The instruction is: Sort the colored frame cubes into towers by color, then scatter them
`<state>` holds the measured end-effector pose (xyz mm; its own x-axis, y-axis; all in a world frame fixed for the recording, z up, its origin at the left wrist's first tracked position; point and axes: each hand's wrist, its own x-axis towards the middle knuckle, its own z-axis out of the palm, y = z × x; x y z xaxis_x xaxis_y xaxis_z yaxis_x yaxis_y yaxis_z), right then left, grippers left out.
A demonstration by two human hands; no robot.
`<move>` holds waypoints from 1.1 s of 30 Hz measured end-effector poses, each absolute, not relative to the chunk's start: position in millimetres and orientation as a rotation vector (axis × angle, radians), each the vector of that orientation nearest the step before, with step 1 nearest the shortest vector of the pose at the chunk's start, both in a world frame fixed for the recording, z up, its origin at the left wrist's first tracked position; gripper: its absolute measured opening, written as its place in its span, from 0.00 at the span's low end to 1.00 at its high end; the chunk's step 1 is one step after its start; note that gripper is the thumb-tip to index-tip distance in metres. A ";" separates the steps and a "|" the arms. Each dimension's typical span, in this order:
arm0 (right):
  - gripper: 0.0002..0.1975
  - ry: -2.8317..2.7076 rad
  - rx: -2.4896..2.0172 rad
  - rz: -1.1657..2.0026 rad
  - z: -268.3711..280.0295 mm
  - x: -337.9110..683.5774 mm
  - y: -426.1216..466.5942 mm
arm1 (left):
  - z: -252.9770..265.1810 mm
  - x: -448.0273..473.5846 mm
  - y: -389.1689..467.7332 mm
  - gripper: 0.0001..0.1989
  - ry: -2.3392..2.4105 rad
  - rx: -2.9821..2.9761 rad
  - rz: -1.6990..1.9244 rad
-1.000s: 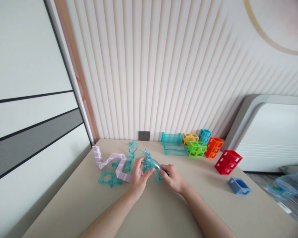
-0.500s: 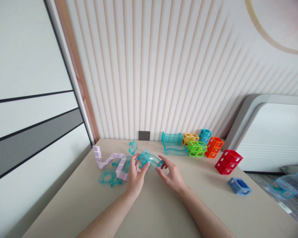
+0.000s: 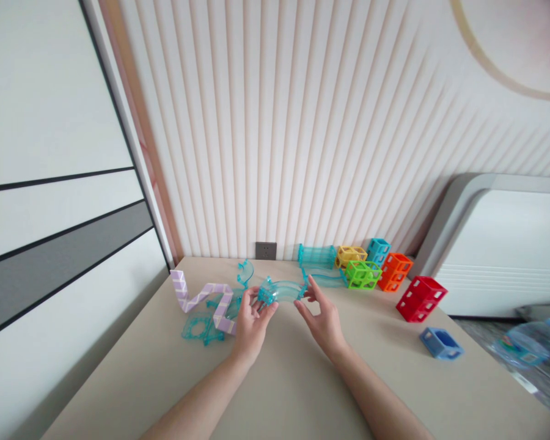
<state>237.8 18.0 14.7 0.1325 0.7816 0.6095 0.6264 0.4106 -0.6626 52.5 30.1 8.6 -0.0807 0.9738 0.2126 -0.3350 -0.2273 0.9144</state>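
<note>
Between my two hands is a stack of clear teal curved track pieces [image 3: 284,291], held a little above the table. My left hand [image 3: 253,316] grips its left end, fingers behind and thumb in front. At the right end, my right hand [image 3: 319,315] pinches the stack between thumb and fingers. Just left of my left hand lies a lilac and white zigzag strip [image 3: 211,293], with flat teal pieces [image 3: 199,327] beside and under it. A small teal curved piece [image 3: 245,272] stands behind my left hand.
Teal track pieces [image 3: 318,256] lie near the wall by yellow [image 3: 351,255], green [image 3: 363,275], blue [image 3: 378,250] and orange [image 3: 395,272] frame blocks. A red frame block [image 3: 421,299] and a pale blue one [image 3: 441,344] stand near the table's right edge. A plastic bottle [image 3: 531,343] lies beyond it.
The curved stack has turned so its right end is higher and it lies more level. My right hand has risen slightly and shifted right with it; my left hand has barely moved.
</note>
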 end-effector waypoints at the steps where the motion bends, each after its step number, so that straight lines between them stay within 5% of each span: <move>1: 0.32 -1.567 -1.281 0.178 14.1 238.1 18.0 | 8.8 52.3 30.1 0.27 0.857 1.076 1.549; 12: 0.23 -1.594 -1.197 0.232 15.4 236.1 17.0 | 11.0 51.4 26.5 0.25 0.848 1.084 1.621; 33: 0.22 -1.506 -1.149 0.216 15.5 232.4 17.7 | 15.7 51.8 24.1 0.23 0.882 1.140 1.568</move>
